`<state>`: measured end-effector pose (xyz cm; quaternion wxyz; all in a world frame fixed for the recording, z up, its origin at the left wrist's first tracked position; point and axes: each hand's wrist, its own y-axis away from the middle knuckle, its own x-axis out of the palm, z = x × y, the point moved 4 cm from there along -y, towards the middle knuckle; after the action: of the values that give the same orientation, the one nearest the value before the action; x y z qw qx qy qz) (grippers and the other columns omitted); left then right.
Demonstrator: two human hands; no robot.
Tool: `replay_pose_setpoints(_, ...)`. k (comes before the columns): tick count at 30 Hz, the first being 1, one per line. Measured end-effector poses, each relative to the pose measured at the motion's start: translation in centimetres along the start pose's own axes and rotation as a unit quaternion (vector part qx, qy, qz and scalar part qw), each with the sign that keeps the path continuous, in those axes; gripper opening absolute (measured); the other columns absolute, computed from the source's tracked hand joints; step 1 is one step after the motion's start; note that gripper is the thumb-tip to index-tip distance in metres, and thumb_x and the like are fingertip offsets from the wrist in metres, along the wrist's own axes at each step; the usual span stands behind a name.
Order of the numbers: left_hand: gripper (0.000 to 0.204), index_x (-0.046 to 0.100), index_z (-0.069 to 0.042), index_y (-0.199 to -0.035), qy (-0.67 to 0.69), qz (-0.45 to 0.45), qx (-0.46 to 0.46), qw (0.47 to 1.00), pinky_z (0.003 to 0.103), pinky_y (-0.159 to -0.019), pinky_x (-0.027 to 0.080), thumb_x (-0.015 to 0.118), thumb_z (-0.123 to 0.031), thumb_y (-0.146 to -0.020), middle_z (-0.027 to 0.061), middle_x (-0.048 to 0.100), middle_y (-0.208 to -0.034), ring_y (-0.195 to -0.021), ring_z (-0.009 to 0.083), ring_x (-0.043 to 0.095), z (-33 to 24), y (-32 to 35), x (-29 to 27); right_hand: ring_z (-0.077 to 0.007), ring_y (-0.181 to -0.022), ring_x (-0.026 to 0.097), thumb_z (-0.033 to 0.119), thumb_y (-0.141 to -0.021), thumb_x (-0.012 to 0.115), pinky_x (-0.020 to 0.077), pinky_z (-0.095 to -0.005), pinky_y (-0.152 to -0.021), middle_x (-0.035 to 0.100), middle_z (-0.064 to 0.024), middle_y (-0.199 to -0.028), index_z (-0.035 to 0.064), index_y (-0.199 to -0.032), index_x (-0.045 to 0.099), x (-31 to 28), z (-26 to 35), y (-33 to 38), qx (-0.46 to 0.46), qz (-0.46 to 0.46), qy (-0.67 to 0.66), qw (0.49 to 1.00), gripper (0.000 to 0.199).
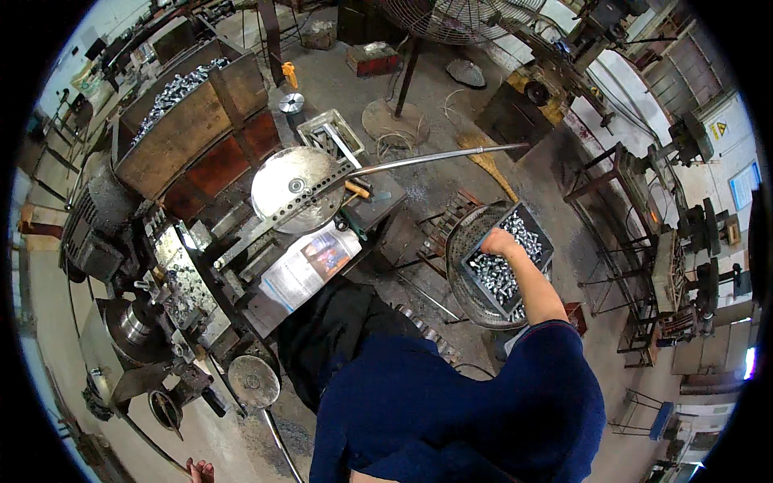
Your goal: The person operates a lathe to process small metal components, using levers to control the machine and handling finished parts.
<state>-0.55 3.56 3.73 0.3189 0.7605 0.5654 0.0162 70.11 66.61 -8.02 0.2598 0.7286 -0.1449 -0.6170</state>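
My right hand [501,241] reaches out to the right into a dark crate [538,233] full of small shiny metal parts [493,274]. The fingers are curled down among the parts; whether they hold any is hidden. The crate rests on a round wire fan guard [463,233]. Only a sliver of my left hand [200,471] shows at the bottom edge, near a thin rod by the machine. My dark blue sleeve and torso fill the lower middle.
A workbench machine [161,282] with a round metal disc [294,187] and a long lever bar [435,158] stands on my left. A wooden bin [193,113] of metal parts is behind it. A standing fan [451,20], metal racks [676,266] and grey floor surround me.
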Motion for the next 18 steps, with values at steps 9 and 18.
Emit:
replay_pose_setpoints(9, 0.048, 0.052, 0.002, -0.119, -0.316, -0.083, 0.065, 0.943, 0.043, -0.085, 0.045, 0.058, -0.031, -0.085, 0.0232, 0.057, -0.111, -0.100, 0.0333, 0.058, -3.2, 2.2, 1.6, -0.0268, -0.074, 0.060, 0.026, -0.065, 0.059, 0.0465, -0.0372, -0.068, 0.065, -0.0070, -0.077, 0.0148, -0.068, 0.065, 2.4, -2.9, -1.4, -0.161, -0.161, 0.099, 0.969, 0.013)
replay_pose_setpoints(18, 0.033, 0.052, 0.006, -0.116, -0.091, 0.044, 0.360, 0.927, 0.029, -0.079, 0.045, 0.054, -0.012, -0.088, 0.0114, 0.061, -0.096, -0.083, 0.0171, 0.060, -15.2, 8.3, 11.2, -0.0284, -0.097, 0.057, 0.010, -0.057, 0.060, 0.0459, -0.0334, -0.081, 0.055, -0.0154, -0.109, 0.0026, -0.100, 0.064, -16.2, 17.2, 10.5, -0.332, -0.252, -0.392, 0.820, 0.043)
